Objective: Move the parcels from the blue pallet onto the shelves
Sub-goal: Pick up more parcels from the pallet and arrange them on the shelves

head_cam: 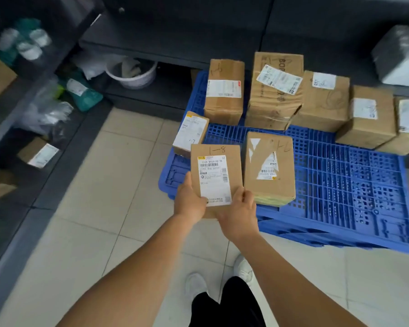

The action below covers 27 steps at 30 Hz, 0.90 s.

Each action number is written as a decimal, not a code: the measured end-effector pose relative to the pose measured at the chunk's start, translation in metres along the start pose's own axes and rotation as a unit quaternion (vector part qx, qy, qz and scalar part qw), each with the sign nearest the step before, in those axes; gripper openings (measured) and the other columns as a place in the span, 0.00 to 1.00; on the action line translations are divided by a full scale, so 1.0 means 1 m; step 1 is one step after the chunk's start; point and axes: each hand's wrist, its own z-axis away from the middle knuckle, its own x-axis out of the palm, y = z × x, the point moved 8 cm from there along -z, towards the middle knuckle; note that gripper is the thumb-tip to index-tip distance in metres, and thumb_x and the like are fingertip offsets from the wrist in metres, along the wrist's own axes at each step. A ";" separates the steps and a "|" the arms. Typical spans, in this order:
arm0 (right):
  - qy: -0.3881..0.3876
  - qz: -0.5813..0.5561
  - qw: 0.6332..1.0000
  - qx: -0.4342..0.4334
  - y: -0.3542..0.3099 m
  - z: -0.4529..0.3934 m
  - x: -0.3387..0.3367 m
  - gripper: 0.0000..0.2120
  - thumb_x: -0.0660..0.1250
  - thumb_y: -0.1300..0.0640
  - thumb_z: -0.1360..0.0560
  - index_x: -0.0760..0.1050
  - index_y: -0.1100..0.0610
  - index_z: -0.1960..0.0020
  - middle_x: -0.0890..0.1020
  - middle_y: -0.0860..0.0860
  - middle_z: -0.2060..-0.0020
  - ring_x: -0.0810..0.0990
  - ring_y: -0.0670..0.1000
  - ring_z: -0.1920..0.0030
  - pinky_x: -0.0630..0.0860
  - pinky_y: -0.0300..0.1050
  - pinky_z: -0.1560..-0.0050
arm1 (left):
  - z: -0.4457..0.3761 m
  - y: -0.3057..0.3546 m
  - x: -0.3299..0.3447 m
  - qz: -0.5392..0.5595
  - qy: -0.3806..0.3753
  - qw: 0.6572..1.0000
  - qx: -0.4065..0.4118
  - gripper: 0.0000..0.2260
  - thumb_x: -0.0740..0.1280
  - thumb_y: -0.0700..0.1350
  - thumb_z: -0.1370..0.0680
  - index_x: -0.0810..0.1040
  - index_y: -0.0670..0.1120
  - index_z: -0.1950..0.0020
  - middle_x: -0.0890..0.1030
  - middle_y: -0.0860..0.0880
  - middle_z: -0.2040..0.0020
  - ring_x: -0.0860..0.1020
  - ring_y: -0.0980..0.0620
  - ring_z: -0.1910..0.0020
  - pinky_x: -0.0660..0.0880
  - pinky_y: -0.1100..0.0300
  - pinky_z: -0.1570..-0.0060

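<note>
- Both hands grip one flat cardboard parcel (216, 172) by its near end: the left hand (189, 201) curls round the near left corner, thumb on the white shipping label, and the right hand (239, 212) curls round the near right corner, thumb on top.
- The parcel, marked "1-8" by hand, is held above the near left corner of the blue pallet (340, 185), partly over the tiled floor (104, 208).
- Just right of it, a taped parcel (269, 168) lies flat on the pallet near the front edge.
- At the pallet's left edge, a small labelled parcel (191, 134) sits tilted, partly hidden behind the held one.
- Along the pallet's far edge stands a row of boxes: an upright brown box (224, 92), a taller creased box (274, 90) with a skewed label, then a squat box (321, 100).
- Further right, two more boxes (368, 116) crowd the far right corner, the last cut off by the frame.
- Dark shelves (21, 119) run along the left, holding plastic-wrapped packets and a small labelled box (39, 153); details there are blurred.
- A white bucket (131, 74) on a low shelf behind the pallet holds pale objects, too blurred to identify.
- A grey wrapped package (399, 55) rests at the upper right.
- White shoes (243, 270) and dark trousers show at the bottom edge.
</note>
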 end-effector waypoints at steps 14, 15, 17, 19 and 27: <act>0.154 -0.090 0.982 0.060 0.073 -0.037 -0.080 0.44 0.68 0.49 0.25 0.43 0.56 0.21 0.52 0.54 0.24 0.51 0.57 0.25 0.52 0.54 0.25 | -0.025 -0.019 0.027 0.053 -0.059 0.996 -0.039 0.21 0.68 0.44 0.23 0.68 0.48 0.31 0.78 0.50 0.37 0.76 0.50 0.44 0.73 0.55 0.45; 0.149 -0.114 0.979 0.075 0.086 -0.044 -0.082 0.45 0.69 0.49 0.26 0.43 0.57 0.21 0.53 0.55 0.24 0.52 0.57 0.25 0.52 0.54 0.25 | -0.025 -0.023 0.028 0.062 -0.060 0.995 -0.044 0.19 0.68 0.46 0.23 0.70 0.49 0.33 0.78 0.50 0.39 0.76 0.51 0.46 0.73 0.56 0.46; 0.114 -0.175 0.972 0.104 0.108 -0.057 -0.081 0.46 0.71 0.48 0.27 0.45 0.56 0.22 0.59 0.55 0.26 0.59 0.58 0.27 0.59 0.56 0.27 | -0.023 -0.030 0.030 0.076 -0.066 0.993 -0.055 0.19 0.67 0.50 0.23 0.70 0.51 0.33 0.78 0.53 0.42 0.76 0.51 0.46 0.72 0.55 0.46; 0.071 -0.238 0.961 0.124 0.120 -0.064 -0.077 0.41 0.72 0.47 0.28 0.53 0.54 0.24 0.69 0.54 0.32 0.71 0.56 0.35 0.71 0.54 0.36 | -0.022 -0.038 0.032 0.094 -0.072 0.990 -0.074 0.18 0.67 0.52 0.23 0.70 0.55 0.33 0.77 0.55 0.44 0.75 0.51 0.46 0.73 0.51 0.44; 0.015 -0.415 0.900 0.136 0.137 -0.073 -0.066 0.31 0.71 0.50 0.26 0.60 0.44 0.29 0.76 0.46 0.47 0.74 0.51 0.46 0.70 0.47 0.47 | -0.014 -0.043 0.044 0.178 -0.078 0.973 -0.121 0.14 0.67 0.52 0.23 0.70 0.62 0.39 0.77 0.62 0.48 0.75 0.52 0.42 0.72 0.50 0.46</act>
